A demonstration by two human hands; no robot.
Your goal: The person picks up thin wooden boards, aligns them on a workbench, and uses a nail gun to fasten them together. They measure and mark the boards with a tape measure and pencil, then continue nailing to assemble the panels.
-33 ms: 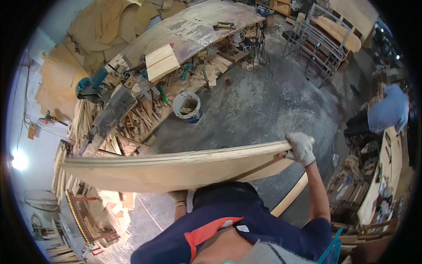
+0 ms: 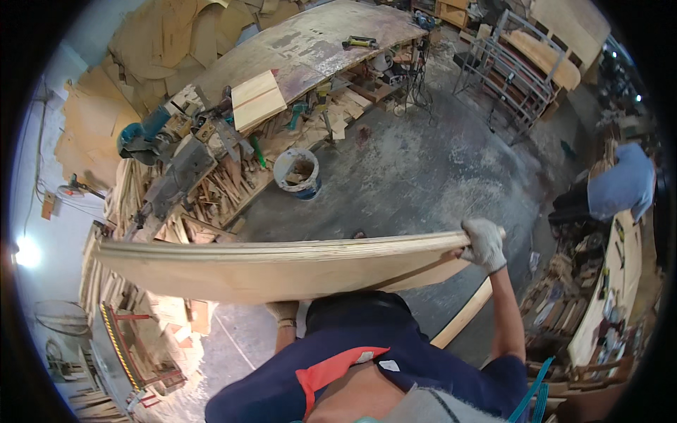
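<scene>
A stack of long plywood sheets is held on edge across the front of my body, its layered upper edges facing up. My right hand, in a pale knitted glove, is closed around the stack's right end. Lower down, my gloved left hand grips the bottom edge left of my waist. Its fingers are hidden behind the wood. The sheets rest close against my dark trousers and cover much of the floor beyond.
A long worktable stands ahead, with wood offcuts beneath it. A bucket is on the floor before it. Metal racking stands far right. A person in blue bends beside a long board at right. A red-framed stand is at left.
The plywood stack has shifted slightly up and left in the picture, its left end rising a little. A small dark shape now shows just beyond its top edge. Both hands keep their hold.
</scene>
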